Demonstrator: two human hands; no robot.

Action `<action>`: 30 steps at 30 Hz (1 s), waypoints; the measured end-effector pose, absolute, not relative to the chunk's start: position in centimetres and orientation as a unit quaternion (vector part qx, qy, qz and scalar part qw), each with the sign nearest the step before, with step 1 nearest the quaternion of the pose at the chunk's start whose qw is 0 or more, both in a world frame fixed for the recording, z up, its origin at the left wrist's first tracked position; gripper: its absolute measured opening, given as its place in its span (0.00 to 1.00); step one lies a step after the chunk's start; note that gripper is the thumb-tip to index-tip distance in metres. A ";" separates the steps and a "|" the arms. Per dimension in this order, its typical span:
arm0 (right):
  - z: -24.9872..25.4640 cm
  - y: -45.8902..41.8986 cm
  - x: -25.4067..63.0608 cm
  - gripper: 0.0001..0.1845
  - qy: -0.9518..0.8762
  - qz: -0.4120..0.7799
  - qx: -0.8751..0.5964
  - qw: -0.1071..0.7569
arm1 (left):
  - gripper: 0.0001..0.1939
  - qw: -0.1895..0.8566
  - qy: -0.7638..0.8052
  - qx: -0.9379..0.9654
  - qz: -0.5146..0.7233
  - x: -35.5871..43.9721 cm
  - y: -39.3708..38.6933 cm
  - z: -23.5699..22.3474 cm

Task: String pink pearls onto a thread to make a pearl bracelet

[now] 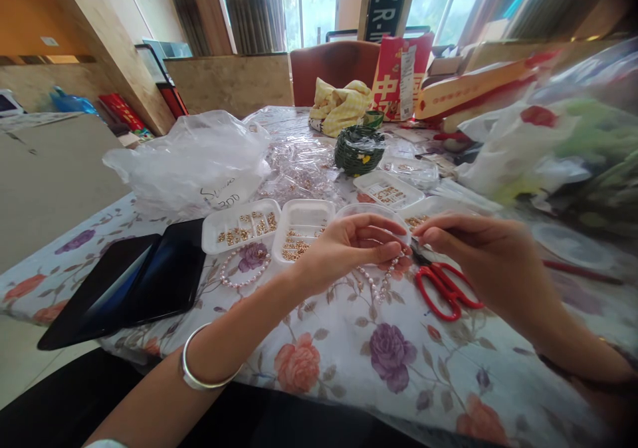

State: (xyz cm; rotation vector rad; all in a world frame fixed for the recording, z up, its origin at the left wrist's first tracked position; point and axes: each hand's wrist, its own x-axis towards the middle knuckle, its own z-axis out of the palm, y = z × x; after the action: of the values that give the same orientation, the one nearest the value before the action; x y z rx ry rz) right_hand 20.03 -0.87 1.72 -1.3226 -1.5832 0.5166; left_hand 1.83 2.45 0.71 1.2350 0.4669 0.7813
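My left hand (356, 242) pinches one end of a pearl bead strand (377, 287), which hangs below the fingers in a curve over the tablecloth. Close by on the right, my right hand (478, 248) has thumb and forefinger pressed together; what sits between them is too small to make out. Red-handled scissors (446, 290) lie under and between the two hands, blades pointing away. A finished-looking ring of pearl beads, a bracelet (245, 283), rests on the cloth to the left. Behind my left hand stands a round clear tub (371, 210), partly covered.
White trays with gold beads (242, 210) (305, 207) line up behind the hands. Black tablets (167, 275) lie left. A plastic bag (189, 159), a green woven basket (359, 150) and a yellow cloth (341, 106) stand farther back. Bulky bags (528, 142) crowd the right.
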 end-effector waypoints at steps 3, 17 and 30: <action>1.7 -0.9 20.0 0.08 -0.648 0.215 -0.538 0.494 | 0.10 0.723 0.218 0.553 0.351 1.9 2.5 0.7; 1.6 -1.0 19.9 0.10 -0.637 0.228 -0.540 0.501 | 0.09 0.746 0.209 0.542 0.325 1.8 2.5 0.7; 1.7 -1.2 19.8 0.09 -0.617 0.286 -0.530 0.507 | 0.09 0.728 0.215 0.570 0.314 1.8 2.3 0.8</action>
State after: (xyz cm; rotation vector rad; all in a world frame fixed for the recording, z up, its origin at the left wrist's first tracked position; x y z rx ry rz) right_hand 19.84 -1.20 1.75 -1.2767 -1.4863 0.6906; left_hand 1.80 2.31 0.76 1.2549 0.4744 0.6923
